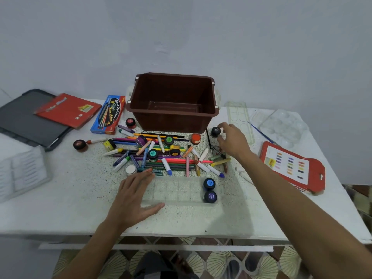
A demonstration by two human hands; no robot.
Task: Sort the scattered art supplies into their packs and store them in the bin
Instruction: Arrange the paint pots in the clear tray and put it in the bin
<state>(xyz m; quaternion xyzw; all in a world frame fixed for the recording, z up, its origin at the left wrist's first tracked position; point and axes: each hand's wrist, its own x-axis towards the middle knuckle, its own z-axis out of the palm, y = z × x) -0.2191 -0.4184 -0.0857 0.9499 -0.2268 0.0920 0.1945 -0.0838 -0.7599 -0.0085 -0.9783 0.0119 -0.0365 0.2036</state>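
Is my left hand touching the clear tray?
Touching. Head view: left hand lies over the left end of the clear tray, thumb against its near edge.

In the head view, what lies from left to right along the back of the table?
Red flat pack, blue watercolour box, brown plastic bin, long clear plastic tray, clear bubble tray.

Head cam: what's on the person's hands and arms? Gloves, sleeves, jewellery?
Nothing worn shows: left hand and right hand are bare, no gloves, rings or watch. Both forearms bare to the frame edge, no sleeves visible.
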